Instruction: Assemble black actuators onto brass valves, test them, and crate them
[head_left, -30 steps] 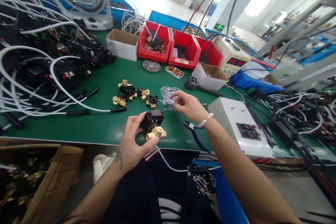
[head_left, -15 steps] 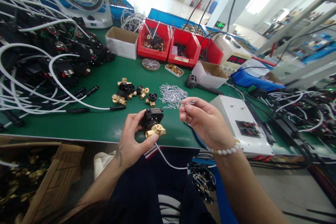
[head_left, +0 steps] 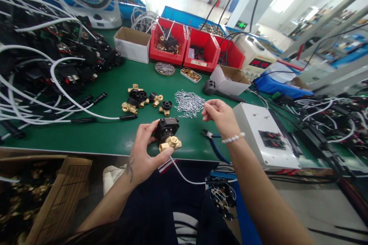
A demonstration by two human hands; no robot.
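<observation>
We hold the black-and-brass valve in our left hand, fingers clamped around it, just above the near edge of the green table. Our right hand hovers beside the pile of wire clips, fingertips drawn together — whether on a clip, we cannot tell.

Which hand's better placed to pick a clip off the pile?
Probably right. The right hand sits at the edge of the clip pile; the left hand is full, holding the brass valve.
</observation>
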